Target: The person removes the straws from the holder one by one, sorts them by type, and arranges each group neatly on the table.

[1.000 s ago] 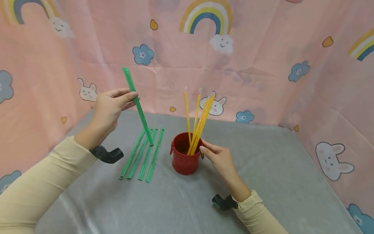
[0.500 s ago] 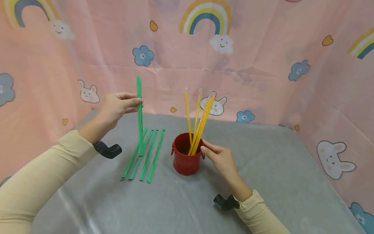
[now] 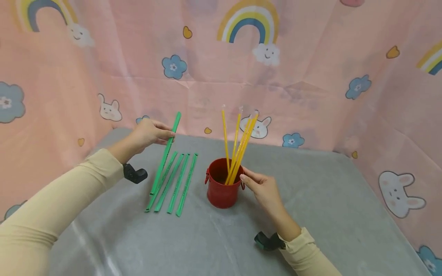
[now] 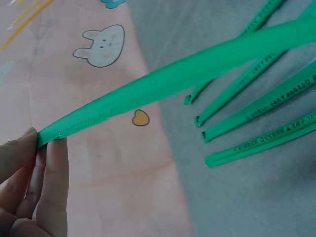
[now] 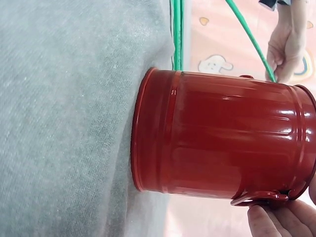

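Note:
My left hand (image 3: 148, 133) pinches a green paper-wrapped straw (image 3: 164, 157) near its top end. This straw slants down to the left, over or against the leftmost of several more green wrapped straws (image 3: 187, 186) lying side by side. Printed text shows on the lying ones in the left wrist view. A small red metal bucket (image 3: 222, 195) stands upright, with several yellow straws (image 3: 226, 140) in clear wrappers leaning inside it. My right hand (image 3: 266, 189) holds the bucket at its right rim, beside the ring handle (image 5: 259, 197).
A grey cloth (image 3: 310, 199) covers the table. Pink printed curtains (image 3: 304, 57) hang behind it and along both sides. Black wrist cameras, such as the left one (image 3: 134, 174), stick out from both wrists.
My left hand lowers slightly and moves right, while the green straw it holds swings from leaning left at the top to leaning right. My right hand stays on the bucket.

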Demonstrator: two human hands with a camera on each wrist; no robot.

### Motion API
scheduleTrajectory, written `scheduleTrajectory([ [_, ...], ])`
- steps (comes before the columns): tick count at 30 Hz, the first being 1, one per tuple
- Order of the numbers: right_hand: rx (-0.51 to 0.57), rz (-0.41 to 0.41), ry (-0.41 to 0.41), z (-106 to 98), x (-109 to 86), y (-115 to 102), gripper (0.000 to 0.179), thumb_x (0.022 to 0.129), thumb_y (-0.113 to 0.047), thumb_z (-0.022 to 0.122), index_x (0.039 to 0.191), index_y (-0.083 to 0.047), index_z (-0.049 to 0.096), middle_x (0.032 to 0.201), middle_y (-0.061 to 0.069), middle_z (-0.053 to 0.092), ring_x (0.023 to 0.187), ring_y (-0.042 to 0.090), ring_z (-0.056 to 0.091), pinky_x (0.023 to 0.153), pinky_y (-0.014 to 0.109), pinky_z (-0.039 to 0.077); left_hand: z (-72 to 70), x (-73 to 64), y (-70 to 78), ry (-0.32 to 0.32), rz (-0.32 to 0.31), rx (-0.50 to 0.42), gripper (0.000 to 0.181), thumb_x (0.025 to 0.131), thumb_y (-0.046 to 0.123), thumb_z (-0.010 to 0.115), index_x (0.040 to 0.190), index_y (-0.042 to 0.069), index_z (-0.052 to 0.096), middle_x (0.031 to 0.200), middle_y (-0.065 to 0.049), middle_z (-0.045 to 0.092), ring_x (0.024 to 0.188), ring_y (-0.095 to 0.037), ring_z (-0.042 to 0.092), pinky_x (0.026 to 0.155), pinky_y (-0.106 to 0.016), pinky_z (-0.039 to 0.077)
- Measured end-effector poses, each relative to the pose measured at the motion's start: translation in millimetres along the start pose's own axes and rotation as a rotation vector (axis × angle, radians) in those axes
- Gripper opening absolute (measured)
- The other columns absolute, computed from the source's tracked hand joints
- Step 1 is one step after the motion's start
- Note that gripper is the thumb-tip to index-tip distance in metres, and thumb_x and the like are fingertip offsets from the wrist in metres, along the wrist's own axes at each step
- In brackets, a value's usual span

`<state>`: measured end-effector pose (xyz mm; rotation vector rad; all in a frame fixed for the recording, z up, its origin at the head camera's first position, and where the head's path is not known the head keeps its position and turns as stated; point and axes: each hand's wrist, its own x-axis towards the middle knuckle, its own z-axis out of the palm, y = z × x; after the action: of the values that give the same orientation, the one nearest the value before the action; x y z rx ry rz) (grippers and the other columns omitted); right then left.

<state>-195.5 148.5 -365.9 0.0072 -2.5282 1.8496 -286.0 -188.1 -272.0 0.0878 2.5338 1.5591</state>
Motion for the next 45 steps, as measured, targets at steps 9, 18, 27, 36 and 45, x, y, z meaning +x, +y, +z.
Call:
scheduleTrajectory([
  [9,-0.023,-0.004,0.012,-1.4,-1.3,3.0,0.038,0.095,-0.022,0.069,0.131,-0.013,0.065,0.129,0.009,0.066,0.130,0.026,0.058,0.110,0.048,0.046,8.6,18.1,-20.8,-0.019,-0.115,0.049,0.042,0.096,0.016,0.066,0.131,-0.006,0.060,0.107,-0.008,0.075,0.071,0.000,0.068,0.088,-0.032,0.060],
  [18,-0.026,-0.008,0.012,-2.3,-0.9,1.6,0.039,0.095,-0.023,0.069,0.132,-0.013,0.065,0.130,0.009,0.065,0.131,0.026,0.057,0.111,0.049,0.045,8.7,25.6,-38.6,-0.026,-0.147,0.097,0.040,0.096,0.013,0.066,0.129,-0.008,0.060,0.108,-0.016,0.074,0.069,-0.003,0.067,0.078,-0.027,0.062],
  [27,-0.030,-0.004,0.004,-2.3,-0.5,1.6,0.039,0.094,-0.025,0.070,0.132,-0.014,0.065,0.131,0.009,0.065,0.132,0.026,0.057,0.111,0.049,0.045,3.1,28.4,-54.2,-0.021,-0.197,0.094,0.039,0.096,0.007,0.064,0.128,-0.015,0.058,0.075,0.003,0.069,0.061,-0.002,0.064,0.075,-0.028,0.062],
  [36,-0.015,0.011,0.009,-3.1,0.0,1.6,0.039,0.095,-0.023,0.069,0.132,-0.014,0.064,0.131,0.008,0.065,0.132,0.026,0.057,0.111,0.049,0.046,1.5,36.1,-71.2,-0.021,-0.252,0.122,0.040,0.096,0.007,0.064,0.129,-0.014,0.058,0.067,0.007,0.064,0.060,-0.002,0.061,0.069,-0.024,0.061],
  [45,-0.015,0.011,0.005,0.2,0.6,1.0,0.039,0.095,-0.024,0.069,0.132,-0.015,0.065,0.131,0.007,0.066,0.131,0.025,0.058,0.109,0.049,0.047,3.5,38.1,-85.8,-0.060,-0.281,0.094,0.036,0.095,0.002,0.064,0.125,-0.017,0.058,0.074,0.000,0.064,0.061,-0.005,0.061,0.062,-0.020,0.059],
])
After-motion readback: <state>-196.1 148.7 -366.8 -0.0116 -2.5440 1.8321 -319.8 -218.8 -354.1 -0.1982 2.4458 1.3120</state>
